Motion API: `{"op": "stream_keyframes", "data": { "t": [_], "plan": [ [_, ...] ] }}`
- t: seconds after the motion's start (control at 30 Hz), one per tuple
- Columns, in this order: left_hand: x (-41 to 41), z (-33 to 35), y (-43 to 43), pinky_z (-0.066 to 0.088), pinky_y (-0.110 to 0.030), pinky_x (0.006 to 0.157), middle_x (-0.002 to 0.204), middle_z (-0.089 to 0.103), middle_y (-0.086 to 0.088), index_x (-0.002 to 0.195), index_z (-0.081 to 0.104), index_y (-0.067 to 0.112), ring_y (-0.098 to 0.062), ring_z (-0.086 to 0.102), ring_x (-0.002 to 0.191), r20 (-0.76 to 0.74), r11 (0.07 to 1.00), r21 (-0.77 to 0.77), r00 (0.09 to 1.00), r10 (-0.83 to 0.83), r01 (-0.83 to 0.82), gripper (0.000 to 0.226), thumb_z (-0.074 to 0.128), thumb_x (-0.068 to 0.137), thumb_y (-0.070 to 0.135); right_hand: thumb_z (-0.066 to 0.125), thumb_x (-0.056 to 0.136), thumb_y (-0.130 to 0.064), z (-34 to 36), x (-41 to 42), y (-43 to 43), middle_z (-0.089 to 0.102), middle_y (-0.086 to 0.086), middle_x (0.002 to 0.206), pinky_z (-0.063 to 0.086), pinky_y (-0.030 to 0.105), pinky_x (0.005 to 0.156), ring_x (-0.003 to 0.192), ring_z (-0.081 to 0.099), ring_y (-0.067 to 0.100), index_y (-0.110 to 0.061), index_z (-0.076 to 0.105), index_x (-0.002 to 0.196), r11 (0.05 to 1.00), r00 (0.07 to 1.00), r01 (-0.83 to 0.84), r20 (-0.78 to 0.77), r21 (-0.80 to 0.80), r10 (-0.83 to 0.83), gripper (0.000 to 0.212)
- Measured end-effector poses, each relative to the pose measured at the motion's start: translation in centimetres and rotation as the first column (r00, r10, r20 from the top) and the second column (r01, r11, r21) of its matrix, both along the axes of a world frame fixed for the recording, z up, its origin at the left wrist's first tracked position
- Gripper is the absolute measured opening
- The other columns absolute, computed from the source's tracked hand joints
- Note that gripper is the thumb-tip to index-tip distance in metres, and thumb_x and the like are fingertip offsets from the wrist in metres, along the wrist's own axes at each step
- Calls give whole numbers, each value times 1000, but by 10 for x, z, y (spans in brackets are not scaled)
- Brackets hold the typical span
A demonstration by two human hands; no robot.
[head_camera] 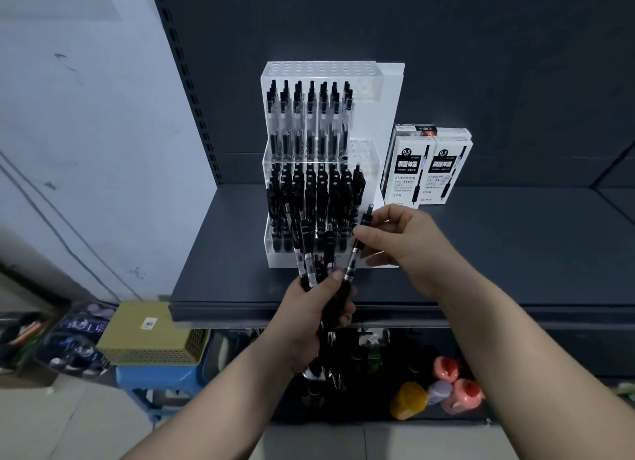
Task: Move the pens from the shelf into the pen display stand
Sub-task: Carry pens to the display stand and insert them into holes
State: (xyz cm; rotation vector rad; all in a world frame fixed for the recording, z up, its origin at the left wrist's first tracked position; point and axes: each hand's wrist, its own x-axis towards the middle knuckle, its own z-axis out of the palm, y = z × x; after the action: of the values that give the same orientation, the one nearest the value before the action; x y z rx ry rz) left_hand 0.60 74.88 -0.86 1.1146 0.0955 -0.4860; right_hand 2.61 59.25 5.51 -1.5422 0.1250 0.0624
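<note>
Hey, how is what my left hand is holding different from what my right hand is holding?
The left hand grips a bunch of pens in its fist; the right hand pinches a single pen. The bunch fans out upward; the single pen leans right, its lower end near the left hand. Both are held in front of the display stand, and all look black and clear.

The left hand (pixel 309 318) is covering the middle of the pen bundle (pixel 307 253); the right hand (pixel 402 243) is hiding part of a single pen (pixel 351 265). The bundle is blocking the lowest row of the display stand (pixel 390 92) (lower centre). Both forearms (pixel 223 408) are running off the bottom edge.
</note>
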Motion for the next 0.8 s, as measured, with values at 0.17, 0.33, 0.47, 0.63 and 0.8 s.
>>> {"op": "stream_keyframes", "data": {
  "t": [0.17, 0.33, 0.47, 0.63, 0.8],
  "plan": [
    [-1, 3, -5, 38, -23, 42, 67, 61, -7, 92, 55, 6, -15, 53, 51, -6, 1000, -5, 1000, -12, 12, 10, 54, 94, 16, 70, 63, -6, -9, -10, -4, 69, 4, 68, 56, 24, 57, 61, 66, 14, -5, 62, 80, 982, 995, -99, -3, 164, 101, 19],
    [3, -1, -2, 53, -28, 54, 68, 62, -6, 101, 54, 3, -17, 62, 59, 14, 987, 103, 992, 122, -123, 16, 56, 94, 17, 77, 64, -6, 8, 7, -24, 65, 4, 59, 54, 27, 59, 58, 63, 18, -9, 57, 69, 975, 958, 194, 193, 106, -211, 21],
    [1, -3, 2, 55, -30, 58, 66, 58, -5, 95, 53, 4, -18, 63, 61, 36, 980, 115, 986, 160, -163, 14, 56, 94, 17, 81, 70, -13, 10, 29, -29, 58, 0, 56, 52, 40, 66, 62, 57, 21, -22, 60, 61, 904, 831, 427, 402, -21, -383, 24],
    [-2, -3, 3, 53, -28, 55, 67, 57, -6, 94, 51, 4, -18, 61, 59, 36, 984, 118, 991, 130, -134, 13, 56, 94, 16, 74, 81, -13, -1, 43, -15, 53, -2, 61, 45, 29, 59, 58, 47, 9, -14, 60, 67, 835, 813, 485, 486, -259, -321, 19],
    [-3, -4, 4, 50, -28, 54, 66, 56, -5, 92, 49, 6, -17, 58, 57, 33, 988, 110, 993, 110, -113, 13, 57, 93, 17, 72, 81, -15, 2, 55, -10, 53, -2, 60, 41, 24, 58, 57, 45, 11, -10, 60, 69, 784, 806, 505, 522, -361, -279, 18]
  ]
}}
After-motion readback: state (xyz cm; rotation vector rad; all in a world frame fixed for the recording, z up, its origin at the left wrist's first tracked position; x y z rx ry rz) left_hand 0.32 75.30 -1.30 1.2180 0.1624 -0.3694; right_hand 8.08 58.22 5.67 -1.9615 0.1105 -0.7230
